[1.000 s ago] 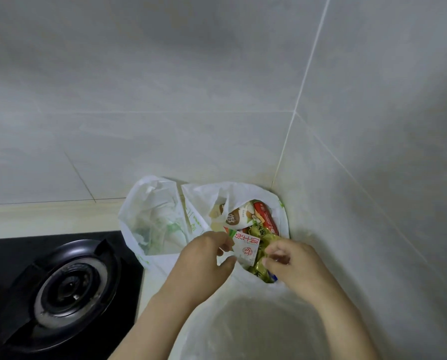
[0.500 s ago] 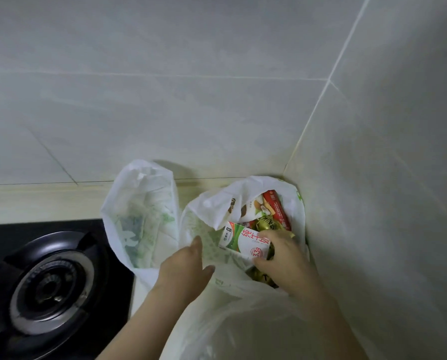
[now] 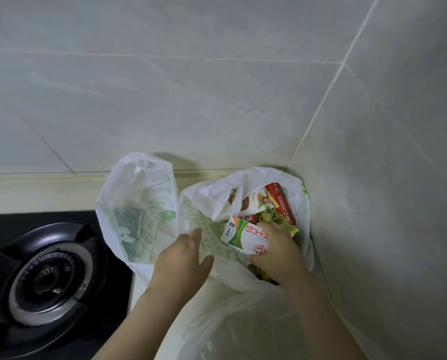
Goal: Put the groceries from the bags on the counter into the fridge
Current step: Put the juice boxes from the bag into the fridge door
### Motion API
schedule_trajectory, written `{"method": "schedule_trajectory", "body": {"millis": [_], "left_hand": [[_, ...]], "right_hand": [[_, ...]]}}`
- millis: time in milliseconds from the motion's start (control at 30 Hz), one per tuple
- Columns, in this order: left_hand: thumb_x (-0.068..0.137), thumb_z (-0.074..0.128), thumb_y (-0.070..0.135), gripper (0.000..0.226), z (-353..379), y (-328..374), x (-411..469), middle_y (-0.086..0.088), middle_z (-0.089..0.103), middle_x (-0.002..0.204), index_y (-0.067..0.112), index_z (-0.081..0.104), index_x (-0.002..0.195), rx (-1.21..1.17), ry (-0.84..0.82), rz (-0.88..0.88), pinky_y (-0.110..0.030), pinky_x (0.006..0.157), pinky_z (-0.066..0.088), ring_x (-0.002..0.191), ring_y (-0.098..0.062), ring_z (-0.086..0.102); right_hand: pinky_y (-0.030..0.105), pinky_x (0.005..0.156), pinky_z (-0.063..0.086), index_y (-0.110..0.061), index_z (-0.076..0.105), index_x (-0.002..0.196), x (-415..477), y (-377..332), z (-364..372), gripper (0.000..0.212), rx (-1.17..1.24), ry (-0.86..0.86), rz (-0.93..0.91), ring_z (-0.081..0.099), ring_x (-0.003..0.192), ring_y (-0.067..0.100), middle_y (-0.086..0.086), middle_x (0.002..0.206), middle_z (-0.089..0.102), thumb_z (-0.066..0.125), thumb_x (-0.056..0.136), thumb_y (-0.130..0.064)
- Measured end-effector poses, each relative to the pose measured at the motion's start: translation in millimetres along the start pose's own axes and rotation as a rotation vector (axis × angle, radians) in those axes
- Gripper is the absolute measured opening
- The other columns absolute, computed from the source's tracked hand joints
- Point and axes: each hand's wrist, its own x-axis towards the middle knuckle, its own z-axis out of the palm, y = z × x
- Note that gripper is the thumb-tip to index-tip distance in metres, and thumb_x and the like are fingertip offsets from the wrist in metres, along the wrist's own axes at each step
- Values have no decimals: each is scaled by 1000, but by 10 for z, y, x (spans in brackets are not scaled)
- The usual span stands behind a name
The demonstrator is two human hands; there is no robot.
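Observation:
Two white plastic bags stand in the counter's corner. The right bag (image 3: 204, 203) gapes open and holds a red box (image 3: 279, 201), a coconut-print pack (image 3: 253, 201) and yellow-green wrappers (image 3: 274, 216). My right hand (image 3: 277, 253) is inside this bag and grips a small white and green milk carton (image 3: 243, 233) with red characters. My left hand (image 3: 181, 258) lies flat, fingers straight, against the bag's left side. The left bag (image 3: 136, 203) stands upright with something dark green showing through it.
A black gas hob with a round burner (image 3: 48, 271) takes up the lower left, right beside the left bag. Tiled walls meet in a corner (image 3: 290, 162) just behind the bags. More loose white plastic (image 3: 243, 320) lies in front, between my forearms.
The milk carton passed fully into my right hand and tipped onto its side. My left hand let go and opened flat against the bag. The view dropped and moved closer.

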Motion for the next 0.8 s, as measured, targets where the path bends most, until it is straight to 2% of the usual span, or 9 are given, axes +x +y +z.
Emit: {"method": "schedule_trajectory", "body": {"millis": [133, 267, 400, 500, 600, 667, 733, 800], "left_hand": [[90, 54, 44, 41, -17, 62, -2, 1, 53, 108, 16, 52, 121, -1, 26, 7, -28, 79, 51, 93, -17, 62], [89, 59, 36, 38, -64, 164, 6, 4, 51, 110, 19, 57, 123, -107, 100, 20, -23, 73, 50, 80, -13, 63], [86, 63, 28, 33, -58, 327, 36, 8, 52, 106, 21, 61, 118, -288, 139, 35, -11, 62, 42, 67, -4, 59], [85, 65, 25, 32, 63, 458, 119, 7, 58, 103, 19, 61, 116, -431, 104, -13, -6, 58, 39, 71, 0, 58], [84, 67, 26, 41, 247, 538, 248, 5, 60, 103, 13, 57, 121, -529, 35, -137, -14, 62, 42, 82, -6, 60], [83, 67, 27, 41, 376, 564, 338, 0, 58, 107, 10, 55, 119, -514, -22, -214, -19, 64, 40, 86, -12, 56], [83, 66, 28, 38, 472, 596, 405, -4, 56, 109, 9, 53, 114, -494, -71, -280, -20, 58, 37, 82, -13, 51], [84, 65, 31, 46, 556, 643, 452, -6, 48, 115, 7, 47, 119, -455, -120, -331, -23, 67, 39, 90, -17, 50]], "right_hand": [[31, 83, 48, -28, 46, 126, -133, 107, -30, 69, 28, 112, 47, 48, 111, 15, -9, 117, 50, 77, 67, -48], [37, 73, 58, -35, 48, 120, -317, 246, -129, 65, 206, 233, 141, 56, 98, 12, -13, 108, 53, 75, 64, -53], [33, 61, 60, -35, 51, 113, -433, 325, -236, 57, 320, 332, 173, 61, 85, 10, -14, 99, 56, 79, 65, -50], [31, 59, 60, -31, 52, 110, -473, 356, -291, 55, 364, 416, 185, 62, 84, 10, -14, 97, 57, 81, 66, -46], [28, 57, 60, -30, 53, 107, -488, 394, -312, 53, 414, 453, 189, 65, 81, 10, -12, 98, 60, 81, 66, -46], [27, 57, 60, -29, 53, 107, -495, 414, -318, 53, 430, 452, 181, 65, 82, 11, -12, 98, 61, 82, 67, -46], [29, 59, 60, -28, 53, 108, -504, 434, -318, 55, 449, 450, 178, 66, 83, 11, -11, 99, 61, 82, 65, -47], [30, 60, 61, -27, 54, 109, -513, 449, -311, 56, 469, 446, 173, 66, 84, 11, -10, 100, 62, 83, 65, -46]]}}
